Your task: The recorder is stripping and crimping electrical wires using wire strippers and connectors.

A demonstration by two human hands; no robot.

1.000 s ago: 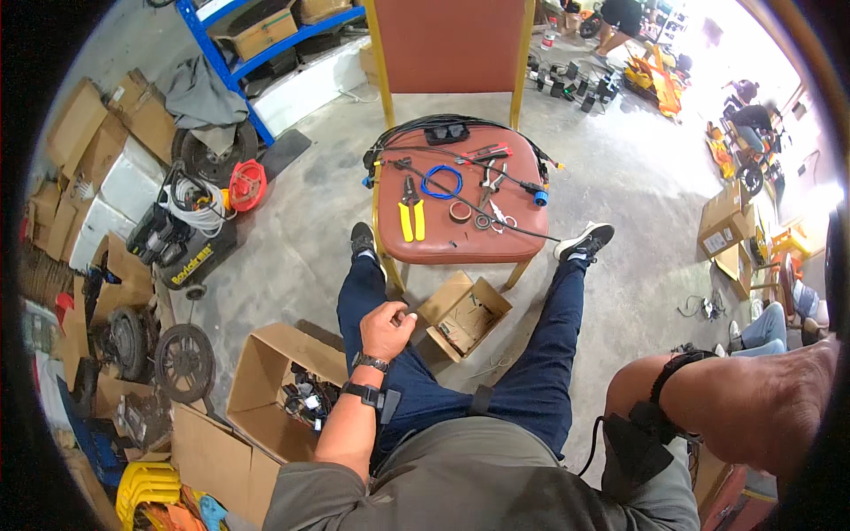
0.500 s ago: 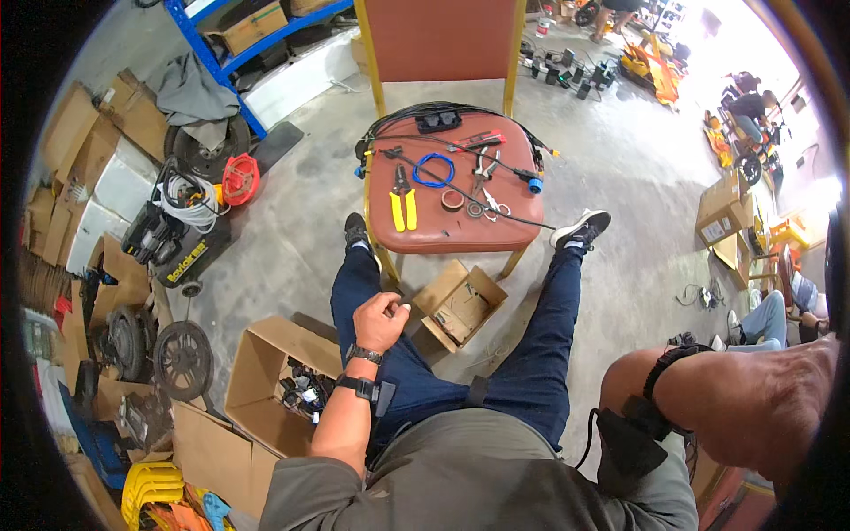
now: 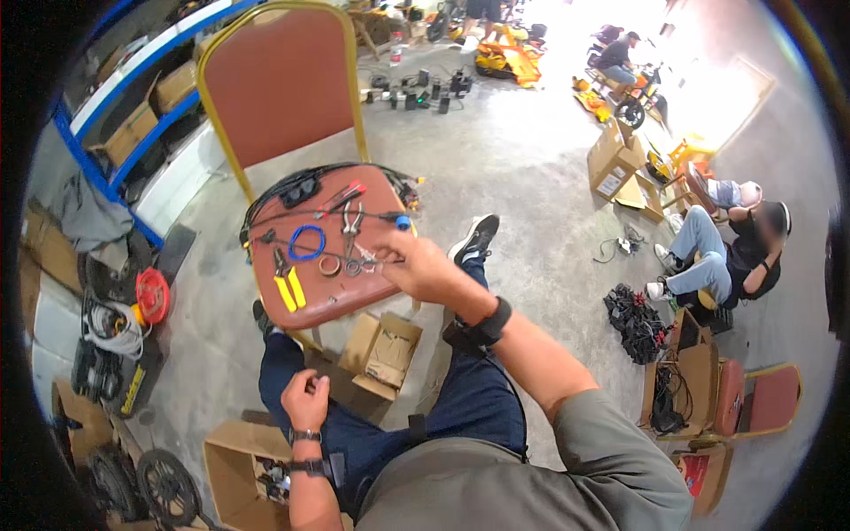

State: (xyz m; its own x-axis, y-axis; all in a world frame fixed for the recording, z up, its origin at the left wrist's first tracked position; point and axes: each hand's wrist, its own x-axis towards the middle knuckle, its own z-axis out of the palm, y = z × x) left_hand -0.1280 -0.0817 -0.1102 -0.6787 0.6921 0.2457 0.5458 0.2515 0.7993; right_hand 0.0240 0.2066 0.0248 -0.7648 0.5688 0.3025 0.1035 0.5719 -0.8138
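In the head view, the right hand [image 3: 409, 264] is over the chair [image 3: 341, 297], fingers bent, just beside the scissors [image 3: 367, 257] on its seat. The left hand [image 3: 305, 403], fingers curled, is by the left thigh [image 3: 276, 372]. Whether either grips anything cannot be told.

Lighting: bright overall; strongest at the upper right, where the far wall burns out to white. Glare: pale wash over the distant concrete floor [image 3: 540, 150]; contrast lowered on the far motorbike [image 3: 632, 110]. Dim zone: left side, inside the blue shelving rack [image 3: 137, 159]. Shadows: soft-edged, dark beneath the red-seated chair [image 3: 354, 305] and around the small cardboard box [image 3: 386, 354]. Focus: yellow-handled wire stripper [image 3: 289, 288] legible; right hand [image 3: 407, 265] and scissors [image 3: 366, 260] slightly soft. Distortion: fisheye bending toward a black rim; coloured fringe at upper right.
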